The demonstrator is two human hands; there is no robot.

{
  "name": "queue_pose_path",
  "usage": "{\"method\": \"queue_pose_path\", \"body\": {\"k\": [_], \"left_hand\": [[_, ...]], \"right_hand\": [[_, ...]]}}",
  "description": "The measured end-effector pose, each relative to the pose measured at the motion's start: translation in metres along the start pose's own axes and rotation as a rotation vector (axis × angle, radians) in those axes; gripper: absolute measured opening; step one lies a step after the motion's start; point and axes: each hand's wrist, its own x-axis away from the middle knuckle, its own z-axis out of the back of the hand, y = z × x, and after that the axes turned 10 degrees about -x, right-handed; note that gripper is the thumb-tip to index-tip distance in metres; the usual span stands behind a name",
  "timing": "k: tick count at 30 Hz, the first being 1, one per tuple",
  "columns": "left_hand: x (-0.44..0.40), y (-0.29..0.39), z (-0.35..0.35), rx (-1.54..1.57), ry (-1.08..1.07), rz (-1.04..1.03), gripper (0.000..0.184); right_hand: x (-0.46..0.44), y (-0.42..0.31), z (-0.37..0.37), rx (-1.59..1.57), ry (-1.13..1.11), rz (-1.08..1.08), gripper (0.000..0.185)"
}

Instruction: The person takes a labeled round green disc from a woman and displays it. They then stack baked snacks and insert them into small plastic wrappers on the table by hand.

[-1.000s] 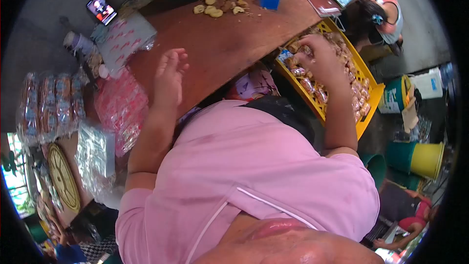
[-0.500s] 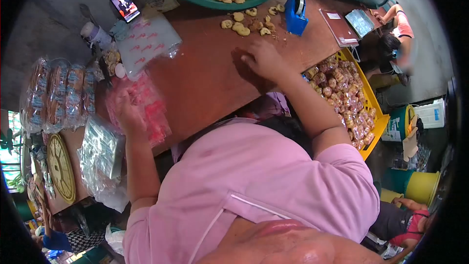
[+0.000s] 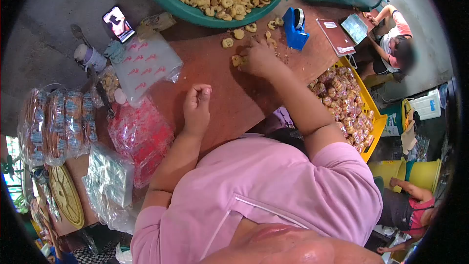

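My right hand [image 3: 262, 59] reaches down to the brown tabletop, fingers closed round some small ring-shaped cookies [image 3: 237, 60] at their tips. More loose cookies [image 3: 238, 34] lie just beyond it, below a green basin [image 3: 195, 18] heaped with the same kind. My left hand [image 3: 197, 109] hovers over the table nearer my body, its fingers curled in; whatever they may hold is hidden. To its left lie a pile of red-printed plastic bags [image 3: 139, 132] and a stack of clear printed bags [image 3: 146, 66]. A blue tape dispenser [image 3: 296, 33] stands beyond my right hand.
At the right, a yellow crate [image 3: 375, 129] holds many wrapped cookie packs. Packed bread loaves [image 3: 57, 124] and clear plastic packs [image 3: 108, 176] sit at the left. A lit phone [image 3: 118, 24] leans at the back. A co-worker [image 3: 394, 44] sits near a notebook [image 3: 337, 34].
My left hand has left the red-printed bags and moved right, over the bare table. My right hand has reached farther out to the loose cookies. The view has shifted slightly.
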Motion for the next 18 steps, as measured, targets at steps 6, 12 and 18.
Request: {"method": "queue_pose_path", "body": {"k": [6,12,18], "left_hand": [[-0.003,0.000,0.000,0.165,0.005,-0.002,0.006],[-0.003,-0.003,0.001,0.192,-0.012,0.065,0.007],[-0.003,-0.005,0.002,0.197,-0.027,0.106,0.011]], "right_hand": [[-0.072,0.082,-0.031,-0.220,-0.103,-0.374,0.033],[-0.082,0.054,-0.024,-0.115,-0.029,-0.288,0.029],[-0.069,0.037,-0.034,-0.422,-0.071,-0.143,0.019]]}}
